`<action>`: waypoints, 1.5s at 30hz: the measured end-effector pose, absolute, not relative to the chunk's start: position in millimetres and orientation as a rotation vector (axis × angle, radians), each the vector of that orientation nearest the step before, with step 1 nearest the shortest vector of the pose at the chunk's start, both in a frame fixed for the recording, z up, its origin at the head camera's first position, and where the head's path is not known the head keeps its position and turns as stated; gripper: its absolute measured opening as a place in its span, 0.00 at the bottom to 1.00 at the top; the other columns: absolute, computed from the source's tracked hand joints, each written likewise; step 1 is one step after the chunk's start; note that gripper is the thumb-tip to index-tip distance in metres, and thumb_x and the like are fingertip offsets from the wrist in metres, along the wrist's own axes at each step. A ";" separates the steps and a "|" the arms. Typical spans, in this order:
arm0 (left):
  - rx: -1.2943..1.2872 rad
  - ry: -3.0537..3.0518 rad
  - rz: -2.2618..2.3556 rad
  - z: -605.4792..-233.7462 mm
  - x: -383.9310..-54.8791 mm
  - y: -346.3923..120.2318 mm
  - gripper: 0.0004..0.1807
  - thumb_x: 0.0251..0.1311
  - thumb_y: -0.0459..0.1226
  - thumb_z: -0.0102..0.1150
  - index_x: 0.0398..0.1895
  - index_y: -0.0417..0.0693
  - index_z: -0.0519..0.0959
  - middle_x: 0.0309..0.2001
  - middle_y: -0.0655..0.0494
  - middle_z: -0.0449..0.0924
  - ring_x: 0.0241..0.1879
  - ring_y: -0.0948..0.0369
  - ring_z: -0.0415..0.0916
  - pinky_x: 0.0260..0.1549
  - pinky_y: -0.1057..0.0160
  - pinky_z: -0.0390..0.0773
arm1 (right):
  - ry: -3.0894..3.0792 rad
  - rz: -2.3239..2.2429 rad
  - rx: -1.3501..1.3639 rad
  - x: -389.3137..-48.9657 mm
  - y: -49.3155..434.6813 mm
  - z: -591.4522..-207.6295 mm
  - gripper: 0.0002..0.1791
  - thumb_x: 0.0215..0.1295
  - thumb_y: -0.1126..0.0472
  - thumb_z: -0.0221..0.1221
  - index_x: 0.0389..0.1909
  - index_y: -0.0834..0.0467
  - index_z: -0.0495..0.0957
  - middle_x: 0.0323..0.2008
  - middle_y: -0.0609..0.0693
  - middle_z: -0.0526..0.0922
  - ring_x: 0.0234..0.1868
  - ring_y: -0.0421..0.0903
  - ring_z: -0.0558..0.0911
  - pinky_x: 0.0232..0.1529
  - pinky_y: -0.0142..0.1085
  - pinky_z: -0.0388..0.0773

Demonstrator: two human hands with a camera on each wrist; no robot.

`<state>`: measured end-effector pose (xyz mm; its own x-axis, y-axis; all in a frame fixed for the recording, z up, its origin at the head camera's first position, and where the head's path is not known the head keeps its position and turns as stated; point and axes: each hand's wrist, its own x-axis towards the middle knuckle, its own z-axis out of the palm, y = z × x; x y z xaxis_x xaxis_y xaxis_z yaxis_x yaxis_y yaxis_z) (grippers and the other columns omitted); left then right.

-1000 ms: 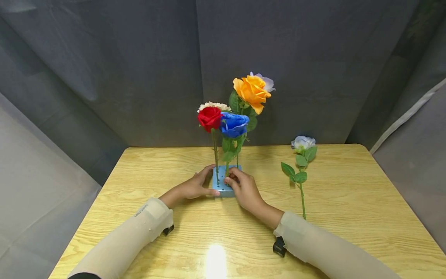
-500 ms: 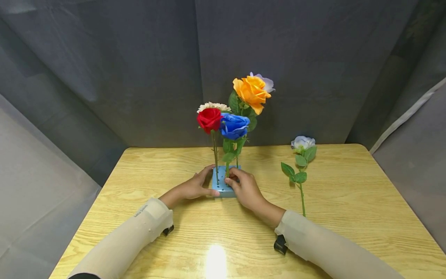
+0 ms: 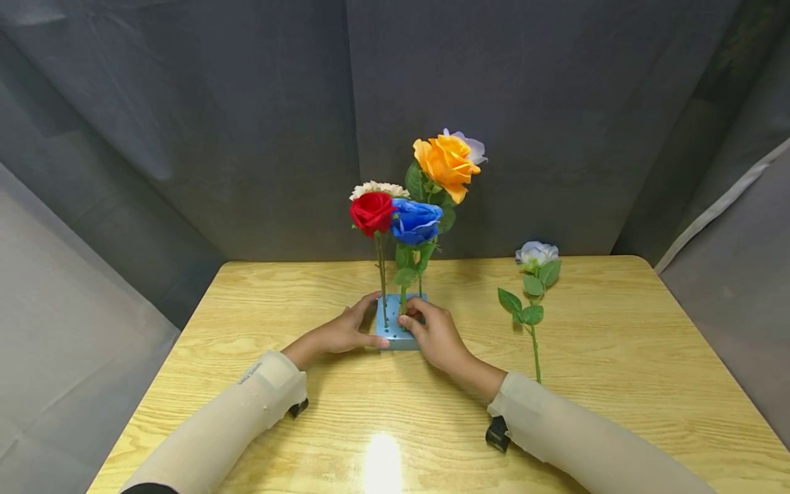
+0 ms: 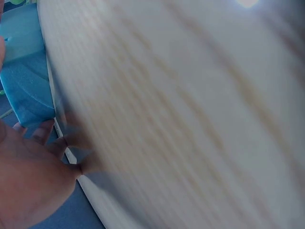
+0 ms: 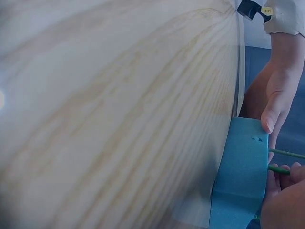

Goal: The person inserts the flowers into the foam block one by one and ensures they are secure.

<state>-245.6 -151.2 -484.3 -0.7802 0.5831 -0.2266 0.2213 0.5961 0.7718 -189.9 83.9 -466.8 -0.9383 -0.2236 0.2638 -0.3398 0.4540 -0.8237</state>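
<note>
My left hand (image 3: 345,333) grips the left side of a light blue foam block (image 3: 401,344), thumb along its front and fingers toward the back. Between thumb and fingertips, my right hand (image 3: 439,337) pinches the lower stem of a blue rose (image 3: 415,223), close above the block's holed top. In the right wrist view, the green stem (image 5: 279,169) meets the block (image 5: 238,176). A red rose (image 3: 372,213) stands upright in the block at left. Behind are a cream flower (image 3: 378,187), a tall orange rose (image 3: 446,165) and a pale purple flower (image 3: 474,147); their stem ends are partly hidden.
A pale lavender-white rose (image 3: 537,254) with green leaves lies on the wooden table (image 3: 605,343), right of the right hand. Dark grey cloth (image 3: 278,137) hangs behind the table's back edge.
The blue rose's head dips slightly, then rises a little. The red rose's head has shifted slightly downward. Both hands stay almost in the same place.
</note>
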 end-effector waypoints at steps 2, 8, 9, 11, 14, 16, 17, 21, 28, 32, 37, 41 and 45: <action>0.644 2.364 1.054 -484.0 -245.6 -150.8 0.61 0.61 0.57 0.71 0.85 0.56 0.38 0.84 0.43 0.39 0.82 0.42 0.31 0.76 0.37 0.25 | -2.586 1.516 0.489 -189.8 84.0 -466.1 0.03 0.71 0.63 0.65 0.40 0.58 0.81 0.37 0.48 0.85 0.42 0.45 0.84 0.43 0.39 0.81; 0.648 2.358 1.057 -483.4 -245.5 -150.8 0.61 0.62 0.56 0.71 0.85 0.55 0.38 0.84 0.43 0.40 0.82 0.42 0.31 0.75 0.37 0.25 | -2.595 1.574 0.468 -189.9 85.2 -465.0 0.05 0.72 0.63 0.63 0.44 0.59 0.82 0.40 0.49 0.85 0.45 0.47 0.85 0.46 0.41 0.83; 0.647 2.359 1.057 -483.4 -245.5 -150.8 0.61 0.62 0.56 0.70 0.85 0.55 0.38 0.84 0.43 0.40 0.82 0.42 0.31 0.76 0.37 0.25 | -2.590 1.585 0.468 -190.1 85.5 -465.3 0.05 0.73 0.63 0.63 0.45 0.59 0.82 0.40 0.49 0.86 0.45 0.48 0.85 0.47 0.42 0.83; 0.649 2.360 1.054 -483.5 -245.5 -150.7 0.61 0.62 0.56 0.70 0.85 0.55 0.38 0.84 0.43 0.40 0.82 0.42 0.31 0.76 0.37 0.25 | -2.580 1.599 0.470 -190.2 85.9 -465.6 0.06 0.73 0.62 0.63 0.46 0.60 0.83 0.41 0.50 0.86 0.46 0.48 0.85 0.48 0.43 0.83; 0.647 2.361 1.052 -484.0 -245.6 -150.9 0.61 0.62 0.55 0.70 0.85 0.56 0.37 0.84 0.43 0.39 0.82 0.42 0.31 0.76 0.37 0.25 | -2.570 1.614 0.462 -190.4 86.7 -465.4 0.08 0.73 0.61 0.63 0.47 0.60 0.83 0.41 0.50 0.86 0.46 0.48 0.86 0.49 0.44 0.83; 0.648 2.360 1.053 -484.3 -245.8 -150.9 0.61 0.62 0.55 0.70 0.85 0.56 0.37 0.84 0.44 0.39 0.82 0.43 0.31 0.76 0.37 0.25 | -2.562 1.616 0.459 -190.3 87.7 -464.3 0.09 0.73 0.61 0.63 0.49 0.61 0.83 0.42 0.50 0.86 0.46 0.48 0.86 0.50 0.45 0.83; 0.647 2.360 1.054 -484.2 -245.9 -150.9 0.61 0.62 0.55 0.71 0.85 0.57 0.37 0.84 0.44 0.40 0.82 0.43 0.31 0.76 0.37 0.25 | -2.558 1.615 0.461 -190.5 88.4 -463.8 0.10 0.73 0.61 0.63 0.49 0.61 0.83 0.42 0.50 0.86 0.46 0.48 0.86 0.49 0.45 0.83; 0.641 2.364 1.051 -484.5 -246.2 -151.1 0.61 0.62 0.55 0.71 0.85 0.58 0.38 0.84 0.44 0.40 0.82 0.44 0.31 0.76 0.38 0.25 | -2.530 1.626 0.481 -190.7 92.4 -461.4 0.11 0.74 0.60 0.63 0.50 0.61 0.83 0.43 0.50 0.87 0.47 0.48 0.86 0.51 0.46 0.83; 0.631 2.375 1.038 -484.1 -246.3 -150.6 0.61 0.61 0.57 0.71 0.85 0.59 0.38 0.84 0.44 0.39 0.82 0.46 0.31 0.76 0.39 0.26 | -2.472 1.666 0.467 -190.2 101.6 -458.1 0.10 0.75 0.59 0.62 0.49 0.60 0.83 0.43 0.50 0.87 0.48 0.49 0.86 0.53 0.48 0.83; 0.629 2.377 1.036 -483.0 -245.8 -150.2 0.61 0.60 0.57 0.71 0.85 0.60 0.39 0.84 0.45 0.40 0.82 0.46 0.32 0.76 0.39 0.26 | -2.461 1.701 0.438 -189.1 107.0 -456.7 0.12 0.74 0.58 0.63 0.51 0.62 0.83 0.43 0.51 0.87 0.49 0.49 0.86 0.53 0.48 0.83; 0.620 2.366 1.037 -481.4 -244.6 -150.4 0.61 0.61 0.57 0.71 0.85 0.62 0.38 0.84 0.46 0.37 0.82 0.46 0.29 0.76 0.39 0.25 | -2.435 1.731 0.453 -188.3 114.4 -458.7 0.12 0.74 0.59 0.63 0.51 0.62 0.82 0.44 0.52 0.87 0.50 0.50 0.86 0.55 0.48 0.82; 0.613 2.357 1.038 -481.1 -243.9 -150.6 0.61 0.60 0.58 0.71 0.85 0.64 0.37 0.84 0.47 0.35 0.82 0.44 0.27 0.76 0.40 0.25 | -2.427 1.727 0.450 -186.7 121.5 -459.0 0.10 0.74 0.61 0.63 0.51 0.61 0.83 0.44 0.52 0.87 0.49 0.50 0.85 0.54 0.46 0.83; 0.610 2.348 1.039 -481.2 -243.6 -151.1 0.62 0.60 0.59 0.71 0.85 0.65 0.36 0.84 0.48 0.33 0.81 0.44 0.25 0.76 0.39 0.25 | -2.437 1.714 0.421 -184.7 128.4 -457.3 0.10 0.74 0.61 0.63 0.51 0.61 0.83 0.45 0.52 0.86 0.49 0.49 0.85 0.52 0.41 0.83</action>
<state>-243.6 -151.1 -481.2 -0.7759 0.5758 -0.2576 0.1965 0.6087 0.7687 -184.7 128.4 -457.3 -0.9522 -0.1507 0.2658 -0.3011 0.3149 -0.9001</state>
